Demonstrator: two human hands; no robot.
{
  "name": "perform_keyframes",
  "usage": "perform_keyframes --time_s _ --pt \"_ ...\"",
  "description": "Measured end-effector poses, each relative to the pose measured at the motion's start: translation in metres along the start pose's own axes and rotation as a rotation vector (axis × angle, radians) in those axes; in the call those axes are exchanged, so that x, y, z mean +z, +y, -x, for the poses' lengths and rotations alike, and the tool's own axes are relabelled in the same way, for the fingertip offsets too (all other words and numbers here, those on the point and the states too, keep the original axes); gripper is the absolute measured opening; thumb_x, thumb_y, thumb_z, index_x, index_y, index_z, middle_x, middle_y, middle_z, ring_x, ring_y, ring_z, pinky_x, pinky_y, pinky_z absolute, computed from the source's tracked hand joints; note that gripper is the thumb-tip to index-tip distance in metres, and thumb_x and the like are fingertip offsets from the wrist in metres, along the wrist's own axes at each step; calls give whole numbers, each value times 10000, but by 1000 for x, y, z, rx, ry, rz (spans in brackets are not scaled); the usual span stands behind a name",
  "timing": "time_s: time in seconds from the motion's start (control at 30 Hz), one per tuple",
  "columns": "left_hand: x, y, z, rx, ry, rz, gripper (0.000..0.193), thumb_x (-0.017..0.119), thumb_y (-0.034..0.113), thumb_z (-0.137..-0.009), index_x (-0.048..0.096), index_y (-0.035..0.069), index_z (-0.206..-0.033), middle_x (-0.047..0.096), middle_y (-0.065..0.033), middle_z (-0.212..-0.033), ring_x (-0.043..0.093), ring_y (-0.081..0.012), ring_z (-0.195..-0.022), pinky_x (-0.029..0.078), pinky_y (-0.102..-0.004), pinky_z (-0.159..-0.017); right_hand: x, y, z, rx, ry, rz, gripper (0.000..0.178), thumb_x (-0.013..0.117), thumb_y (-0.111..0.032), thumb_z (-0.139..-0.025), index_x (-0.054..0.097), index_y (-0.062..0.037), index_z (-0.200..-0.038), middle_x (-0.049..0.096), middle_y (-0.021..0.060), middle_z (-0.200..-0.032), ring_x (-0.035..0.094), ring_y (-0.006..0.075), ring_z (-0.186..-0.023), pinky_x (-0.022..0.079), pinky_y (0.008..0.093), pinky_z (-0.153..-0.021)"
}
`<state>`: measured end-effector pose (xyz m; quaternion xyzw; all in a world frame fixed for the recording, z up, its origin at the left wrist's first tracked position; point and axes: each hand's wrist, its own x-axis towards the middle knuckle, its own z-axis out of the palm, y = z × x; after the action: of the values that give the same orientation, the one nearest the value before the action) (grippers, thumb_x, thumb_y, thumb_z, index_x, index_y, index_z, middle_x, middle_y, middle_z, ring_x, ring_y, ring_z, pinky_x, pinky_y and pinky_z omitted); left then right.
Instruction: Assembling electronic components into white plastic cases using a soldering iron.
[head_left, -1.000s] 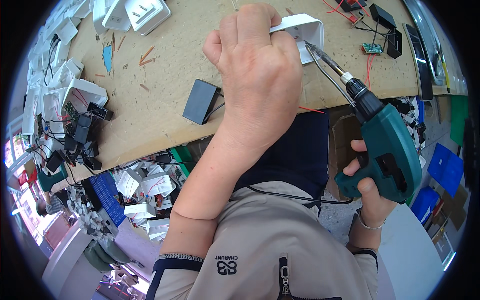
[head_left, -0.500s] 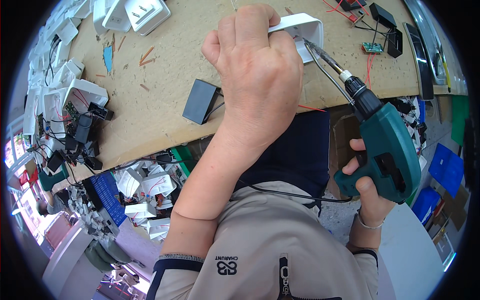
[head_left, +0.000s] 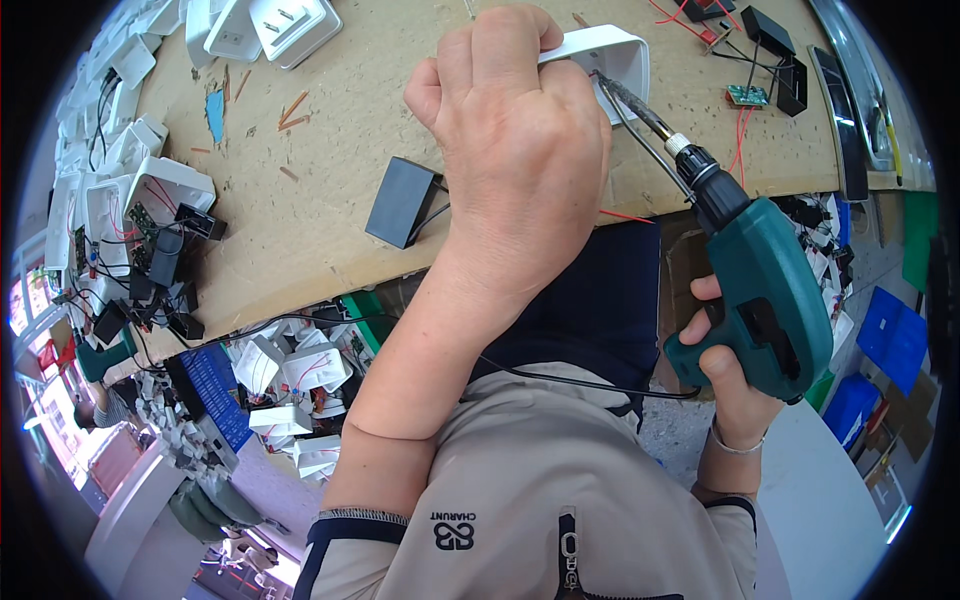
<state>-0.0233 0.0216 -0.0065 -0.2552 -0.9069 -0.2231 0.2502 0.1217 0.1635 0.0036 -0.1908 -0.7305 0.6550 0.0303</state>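
My left hand [head_left: 520, 150] is closed on a white plastic housing [head_left: 630, 60] at the far edge of the bench, its open side facing right. My right hand [head_left: 738, 395] wraps the grip of a green pistol-shaped soldering gun [head_left: 775, 275]. The gun's dark tip and thin metal feed tube reach into the housing, beside my left fingers. What the tip touches inside is hidden by those fingers. A black rectangular box [head_left: 402, 203] with black wires lies left of my left wrist. A red wire [head_left: 628, 216] pokes out at the bench edge, right of that wrist.
White housings with circuit boards and wires [head_left: 130, 215] are heaped at the left. White plug adapters [head_left: 293, 28] stand at the far left. A green circuit board [head_left: 746, 95] and black casings [head_left: 790, 82] lie far right. The gun's black cable [head_left: 600, 385] crosses my lap.
The soldering gun and my right hand have shifted slightly left and down, and the tip sits a little further left inside the housing. My left hand has barely moved.
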Motion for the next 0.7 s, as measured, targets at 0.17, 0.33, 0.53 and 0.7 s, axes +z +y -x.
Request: perform_keyframes --time_s 0.17,0.33,0.53,0.7 --pt "0 -1 -1 -7 -1 8 82 596 27 -608 540 5 -664 497 -109 -850 469 -265 -780 326 -369 -699 1 -2 -1 -5 9 20 642 720 -299 -680 448 59 -1137 572 171 -938 576 150 -653 481 243 -573" --pt "0 -1 -1 -14 -1 17 84 595 25 -608 536 5 -663 495 -111 -848 468 -268 -776 326 -370 -696 2 -3 -1 11 32 23 655 716 -306 -683 436 65 -1144 570 171 -929 573 151 -648 479 240 -568" --pt "1 -1 -2 -23 -2 28 85 594 23 -607 532 4 -662 492 -114 -844 466 -270 -772 327 -371 -692 2 -2 0 -26 43 12 680 718 -347 -683 435 68 -1141 570 171 -930 572 150 -650 480 238 -570" --pt "-1 1 -1 -28 0 33 87 593 21 -606 528 3 -661 490 -116 -842 465 -272 -768 327 -372 -689 3 -3 1 -20 40 4 686 720 -355 -680 436 67 -1141 571 171 -932 574 150 -653 481 238 -572"
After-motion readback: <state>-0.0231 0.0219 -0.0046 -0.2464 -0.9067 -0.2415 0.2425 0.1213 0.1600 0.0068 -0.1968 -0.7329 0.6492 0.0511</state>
